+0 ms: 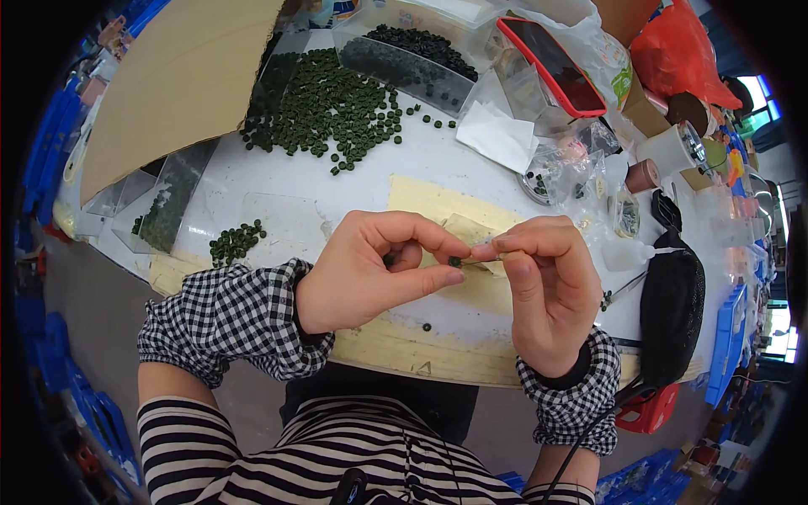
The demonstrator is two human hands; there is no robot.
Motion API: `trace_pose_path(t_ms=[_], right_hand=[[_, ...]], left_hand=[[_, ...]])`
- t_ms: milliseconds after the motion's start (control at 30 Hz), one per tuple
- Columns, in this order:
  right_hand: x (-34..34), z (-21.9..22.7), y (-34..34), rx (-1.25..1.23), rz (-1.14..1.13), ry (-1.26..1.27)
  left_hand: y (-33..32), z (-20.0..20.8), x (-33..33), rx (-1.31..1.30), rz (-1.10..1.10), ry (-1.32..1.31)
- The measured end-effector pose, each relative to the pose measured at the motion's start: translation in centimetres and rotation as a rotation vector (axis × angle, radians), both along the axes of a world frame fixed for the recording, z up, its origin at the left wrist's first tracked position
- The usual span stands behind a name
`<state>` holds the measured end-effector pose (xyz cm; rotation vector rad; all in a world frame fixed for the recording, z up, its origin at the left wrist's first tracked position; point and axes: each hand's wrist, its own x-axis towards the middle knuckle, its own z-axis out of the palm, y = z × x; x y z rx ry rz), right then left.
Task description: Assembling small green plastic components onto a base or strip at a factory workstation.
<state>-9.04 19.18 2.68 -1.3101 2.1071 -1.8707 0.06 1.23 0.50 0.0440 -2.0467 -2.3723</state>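
Pinched between left hand (362,273) thumb and forefinger, a tiny green bead (454,262) meets the thin needle (486,259) gripped in the right hand (547,282), needle lying roughly level, tip pointing left, above the white table (438,151).

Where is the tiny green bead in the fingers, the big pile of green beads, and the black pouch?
green bead (454,262), head view, its middle.
bead pile (332,105), head view, pile's centre.
black pouch (671,307), head view, its side.
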Motion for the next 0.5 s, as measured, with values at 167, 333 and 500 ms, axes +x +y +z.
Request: trace_pose_path(t_ms=[167,333,500], right_hand=[[-0.07,-0.22,-0.13,-0.009,-0.023,0.079],[0.01,-0.04,-0.16,0.009,-0.031,0.117],[-0.12,0.07,-0.20,0.023,-0.028,0.184]], left_hand=[[-0.15,0.52,0.00,-0.021,-0.030,-0.050],[-0.18,0.39,0.04,-0.014,-0.028,-0.041],[-0.06,0.39,0.02,-0.007,-0.010,-0.034]])
